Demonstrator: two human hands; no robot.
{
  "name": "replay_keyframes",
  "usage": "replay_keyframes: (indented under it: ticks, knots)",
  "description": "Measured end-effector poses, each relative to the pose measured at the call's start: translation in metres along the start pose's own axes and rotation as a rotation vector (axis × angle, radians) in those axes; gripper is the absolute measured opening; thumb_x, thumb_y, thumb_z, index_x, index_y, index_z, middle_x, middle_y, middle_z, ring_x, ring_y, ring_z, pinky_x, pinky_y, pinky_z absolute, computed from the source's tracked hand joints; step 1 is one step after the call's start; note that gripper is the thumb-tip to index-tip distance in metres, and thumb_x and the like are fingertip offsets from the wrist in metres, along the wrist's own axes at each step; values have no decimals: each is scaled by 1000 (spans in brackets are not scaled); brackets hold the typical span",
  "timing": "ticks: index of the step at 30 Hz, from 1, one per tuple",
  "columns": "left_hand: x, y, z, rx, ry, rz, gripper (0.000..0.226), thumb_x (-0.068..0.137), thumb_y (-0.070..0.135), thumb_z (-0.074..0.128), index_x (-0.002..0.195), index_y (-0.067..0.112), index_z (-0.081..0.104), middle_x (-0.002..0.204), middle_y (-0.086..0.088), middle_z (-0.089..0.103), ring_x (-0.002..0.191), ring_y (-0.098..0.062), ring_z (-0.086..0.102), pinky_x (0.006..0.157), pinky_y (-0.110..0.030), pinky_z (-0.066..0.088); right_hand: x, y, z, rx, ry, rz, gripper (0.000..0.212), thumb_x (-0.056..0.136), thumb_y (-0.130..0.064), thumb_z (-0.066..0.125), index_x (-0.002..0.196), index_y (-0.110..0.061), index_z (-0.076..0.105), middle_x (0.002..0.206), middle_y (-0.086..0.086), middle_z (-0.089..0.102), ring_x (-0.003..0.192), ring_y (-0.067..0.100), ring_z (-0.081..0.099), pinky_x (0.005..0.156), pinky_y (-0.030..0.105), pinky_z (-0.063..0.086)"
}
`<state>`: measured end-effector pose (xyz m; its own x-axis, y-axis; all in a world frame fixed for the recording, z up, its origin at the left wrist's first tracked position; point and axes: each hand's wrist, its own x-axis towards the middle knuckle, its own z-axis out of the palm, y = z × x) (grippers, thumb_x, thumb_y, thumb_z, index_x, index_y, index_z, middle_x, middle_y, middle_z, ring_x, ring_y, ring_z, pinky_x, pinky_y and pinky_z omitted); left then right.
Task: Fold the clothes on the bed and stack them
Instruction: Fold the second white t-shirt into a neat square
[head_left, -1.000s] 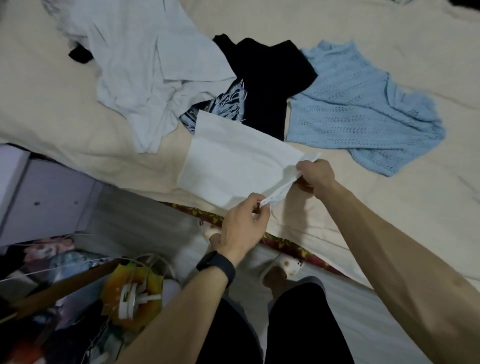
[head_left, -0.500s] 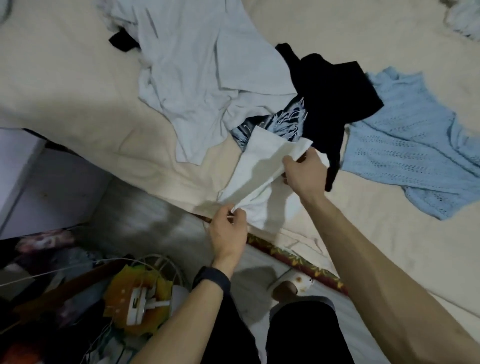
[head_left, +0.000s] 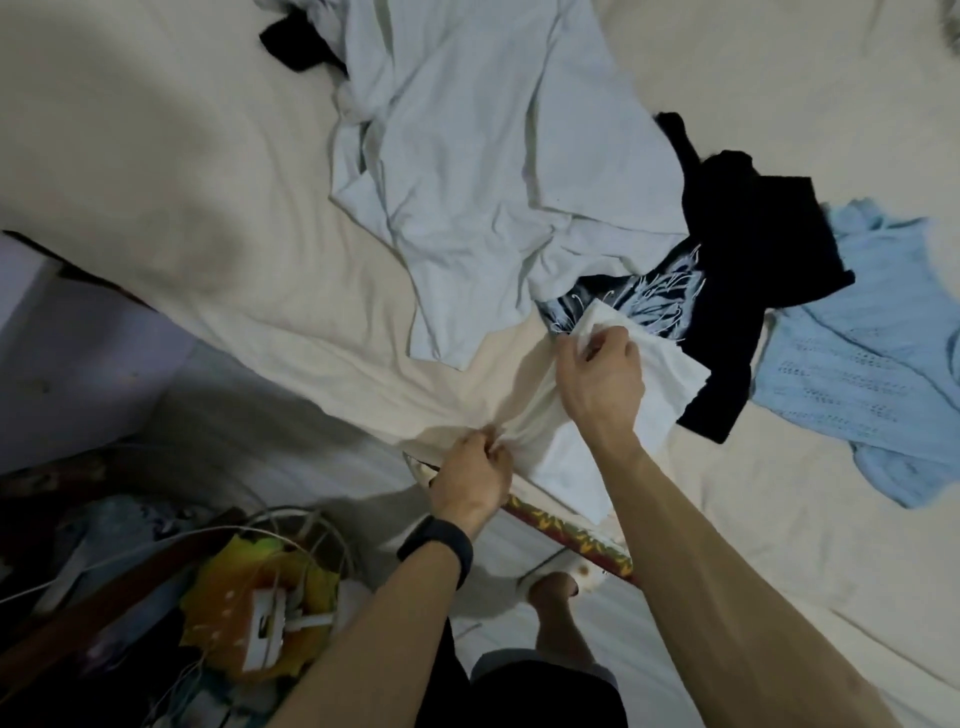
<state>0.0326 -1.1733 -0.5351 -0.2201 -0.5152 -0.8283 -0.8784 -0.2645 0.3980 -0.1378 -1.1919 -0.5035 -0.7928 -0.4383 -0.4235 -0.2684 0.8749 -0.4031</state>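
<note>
Where the bed (head_left: 234, 260) ends, the left hand (head_left: 470, 478) pinches the white cloth (head_left: 670, 374) by its near corner; just beyond, the right hand (head_left: 597, 379) grips its far edge. Past it lies a black garment (head_left: 753, 270); bare sheet spreads left of both hands.

Both hands on white cloth (head_left: 670, 374) at frame centre: left hand (head_left: 475, 475) pinches its near end at the bed (head_left: 182, 208) edge, right hand (head_left: 597, 379) grips the far end. Pale blue shirt (head_left: 467, 156) upper centre, black garment (head_left: 753, 260) and blue knit (head_left: 857, 364) right.
</note>
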Motion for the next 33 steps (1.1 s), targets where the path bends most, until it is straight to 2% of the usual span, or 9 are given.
replay_keyframes:
  ticks: [6,13,16,19,22,24,28,31,33]
  knots:
    - [-2,1,-13,-48,-46,65,29,85,36,57,111,31,47,115,3,55,102,-24,59,85,-40,50,-32,11,3,124,86,-71,39,97,-56,52,126,-31,48,123,-5,50,85,15,65,67,31,47]
    - [2,18,-27,159,-41,147,38,87,58,57,105,27,46,110,5,55,99,-21,56,81,-36,47,-84,101,-18,272,115,328,54,94,-49,62,134,-18,46,120,-4,43,107,20,56,88,37,48]
    - [3,37,-30,189,35,240,39,89,58,56,108,26,47,112,5,55,100,-19,57,78,-33,46,-91,127,-22,392,14,431,43,90,-49,69,117,-21,50,106,-9,54,101,19,60,78,30,46]
    - [14,67,-28,226,129,375,45,91,53,58,121,20,56,115,1,57,108,-21,55,89,-37,49,-91,140,-23,518,-79,488,34,90,-51,70,105,-27,51,98,-11,63,92,11,63,68,24,46]
    - [33,106,-29,248,207,526,33,97,45,55,118,21,63,111,-1,67,104,-24,61,91,-38,49,-88,150,-16,521,-122,471,22,94,-45,67,101,-29,54,96,-11,65,89,9,63,65,21,44]
    - [44,126,-28,272,193,550,26,100,44,51,118,28,61,111,6,68,100,-18,62,82,-28,44,-87,157,-14,526,-100,459,15,97,-40,63,95,-28,55,90,-9,65,82,9,62,62,21,41]
    - [57,139,-23,180,159,509,10,100,40,54,108,35,54,84,20,58,80,-9,53,64,-18,35,-91,164,-10,558,-75,411,15,100,-35,57,92,-23,54,82,-7,61,73,10,56,59,23,39]
    - [62,140,-23,48,147,483,16,98,31,59,113,25,60,79,8,61,73,-8,56,70,-21,40,-93,163,-11,549,-67,381,17,101,-37,55,99,-20,55,83,-8,62,76,14,58,60,24,40]
    - [63,142,-25,-57,83,444,17,96,30,63,109,20,65,80,2,63,78,-18,61,78,-33,50,-88,160,-14,516,-20,377,24,97,-46,57,98,-22,54,84,-9,62,75,11,58,58,27,39]
